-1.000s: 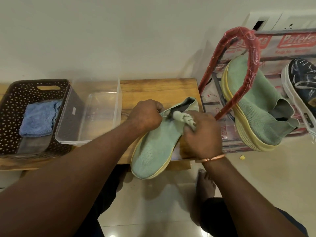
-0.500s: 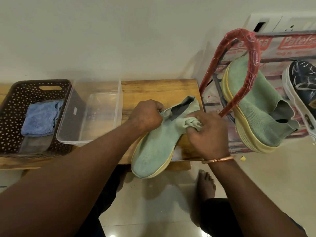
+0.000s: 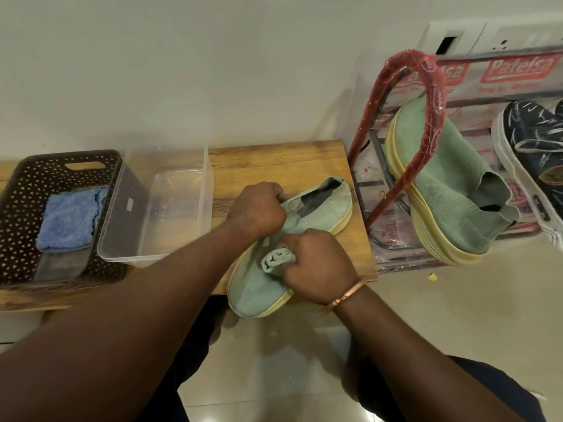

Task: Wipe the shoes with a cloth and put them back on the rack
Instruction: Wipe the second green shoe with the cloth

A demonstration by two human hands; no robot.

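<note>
On the brown wooden surface [image 3: 274, 159], left hand [image 3: 256, 208], fingers curled, grips the pale green knit shoe [image 3: 254, 289] by its collar while right hand [image 3: 316, 264], fingers pinching, presses a bunched pale cloth [image 3: 273, 259] onto its upper.

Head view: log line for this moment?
phase: wiping | left hand grips green shoe at collar | right hand holds bunched cloth on its upper | shoe on wooden table, toe overhanging | matching shoe on rack

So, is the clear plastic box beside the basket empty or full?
Empty: the clear plastic box shows only its bare bottom, with nothing inside.
</note>
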